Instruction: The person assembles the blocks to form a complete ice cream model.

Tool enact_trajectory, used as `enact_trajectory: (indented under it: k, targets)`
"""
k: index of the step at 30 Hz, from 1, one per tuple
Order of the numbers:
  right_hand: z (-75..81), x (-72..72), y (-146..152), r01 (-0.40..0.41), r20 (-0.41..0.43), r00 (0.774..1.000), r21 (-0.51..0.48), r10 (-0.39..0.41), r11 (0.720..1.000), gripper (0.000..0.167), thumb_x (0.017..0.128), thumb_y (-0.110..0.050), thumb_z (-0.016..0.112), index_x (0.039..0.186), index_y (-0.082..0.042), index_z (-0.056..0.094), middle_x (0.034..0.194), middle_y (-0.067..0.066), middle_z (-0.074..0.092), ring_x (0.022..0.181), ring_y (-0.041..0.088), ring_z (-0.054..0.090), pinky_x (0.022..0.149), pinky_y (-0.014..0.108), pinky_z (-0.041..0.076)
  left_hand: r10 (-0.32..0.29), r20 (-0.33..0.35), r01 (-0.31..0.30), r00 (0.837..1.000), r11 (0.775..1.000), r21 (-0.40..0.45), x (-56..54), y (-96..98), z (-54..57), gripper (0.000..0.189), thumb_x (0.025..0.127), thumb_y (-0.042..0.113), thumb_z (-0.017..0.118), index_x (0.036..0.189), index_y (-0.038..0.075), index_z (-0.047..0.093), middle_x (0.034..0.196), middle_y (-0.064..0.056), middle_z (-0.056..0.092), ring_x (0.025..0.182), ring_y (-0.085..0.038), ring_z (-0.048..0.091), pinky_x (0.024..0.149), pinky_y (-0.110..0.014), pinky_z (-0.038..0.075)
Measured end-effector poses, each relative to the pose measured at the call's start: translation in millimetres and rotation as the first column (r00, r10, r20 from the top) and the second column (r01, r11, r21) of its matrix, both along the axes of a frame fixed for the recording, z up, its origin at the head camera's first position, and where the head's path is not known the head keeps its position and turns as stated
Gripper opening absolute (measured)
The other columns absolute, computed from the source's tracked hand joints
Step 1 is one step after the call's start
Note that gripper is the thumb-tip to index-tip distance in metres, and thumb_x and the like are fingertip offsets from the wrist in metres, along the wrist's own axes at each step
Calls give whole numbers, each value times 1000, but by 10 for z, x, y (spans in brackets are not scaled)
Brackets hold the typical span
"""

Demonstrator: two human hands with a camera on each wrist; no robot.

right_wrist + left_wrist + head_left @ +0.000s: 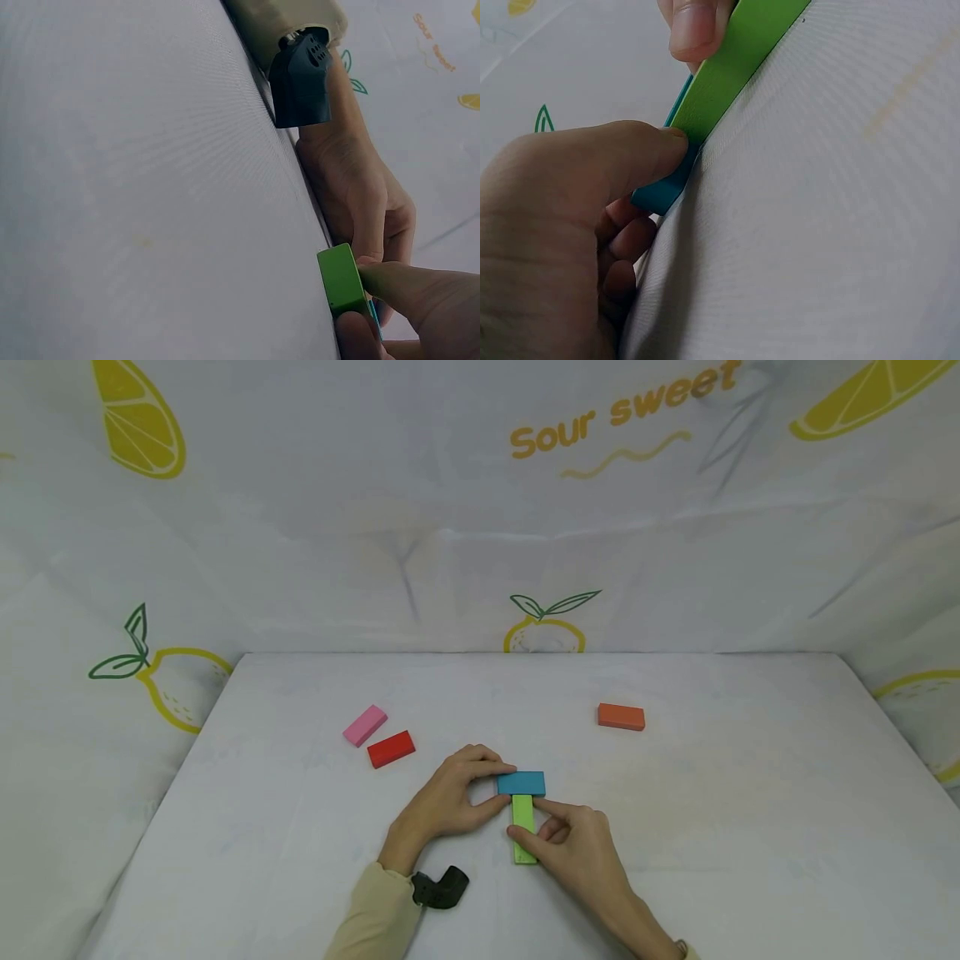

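Note:
A blue block lies crosswise at the far end of a green block, the two meeting in a T shape on the table. My left hand pinches the blue block at its left end, thumb on the near side and forefinger on the far side. With thumb and forefinger, my right hand grips the green block by its long sides. In the left wrist view, the left thumb presses the blue block close to the corner where the green block touches it. The right wrist view shows the green block's near end.
Towards the back left lie a pink block and a red block, close together. An orange block lies at the back right. The white table meets a lemon-printed cloth behind. A black wrist camera sits on my left wrist.

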State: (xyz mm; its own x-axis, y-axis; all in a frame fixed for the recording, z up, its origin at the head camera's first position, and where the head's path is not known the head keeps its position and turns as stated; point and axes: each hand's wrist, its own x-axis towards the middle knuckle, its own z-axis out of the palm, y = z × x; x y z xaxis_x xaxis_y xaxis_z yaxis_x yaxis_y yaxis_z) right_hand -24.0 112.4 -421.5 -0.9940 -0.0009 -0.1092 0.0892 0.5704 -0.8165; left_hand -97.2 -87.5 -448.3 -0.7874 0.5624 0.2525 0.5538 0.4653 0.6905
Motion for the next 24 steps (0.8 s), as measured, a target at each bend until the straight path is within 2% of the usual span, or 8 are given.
enact_trajectory:
  k: [8, 17, 21, 24]
  targets:
    - [11, -6, -5, 0, 18, 1000, 7, 0, 1000, 52, 77, -24, 90, 119, 2, 74, 60, -7, 64, 53, 3, 56, 50, 18, 46, 49, -2, -49, 999, 998, 29, -12, -19, -12, 34, 84, 18, 81, 117, 12, 75, 111, 0, 71, 103, -13, 64, 93, -30, 56]
    - [19, -3, 1, -8, 22, 1000, 3, 7, 1000, 52, 78, -24, 89, 120, 2, 73, 60, -7, 64, 53, 3, 57, 50, 18, 47, 45, 16, -45, 999, 998, 38, -21, -31, -22, 30, 84, 18, 81, 113, 13, 76, 108, 2, 73, 100, -11, 65, 92, -29, 56]
    - [38, -8, 33, -20, 36, 999, -11, 20, 1000, 44, 81, -24, 87, 116, 1, 76, 59, -6, 64, 51, 4, 58, 50, 19, 48, 44, 22, -45, 999, 998, 36, -20, -31, -15, 29, 85, 17, 80, 113, 13, 76, 108, 2, 73, 101, -11, 65, 94, -30, 55]
    - [68, -19, 70, -24, 45, 999, -28, 26, 999, 32, 83, -22, 85, 108, -2, 79, 58, -5, 63, 48, 7, 58, 49, 19, 47, 40, 20, -41, 999, 999, 35, -21, -30, -5, 29, 85, 17, 80, 113, 13, 76, 108, 2, 74, 100, -11, 65, 94, -30, 55]
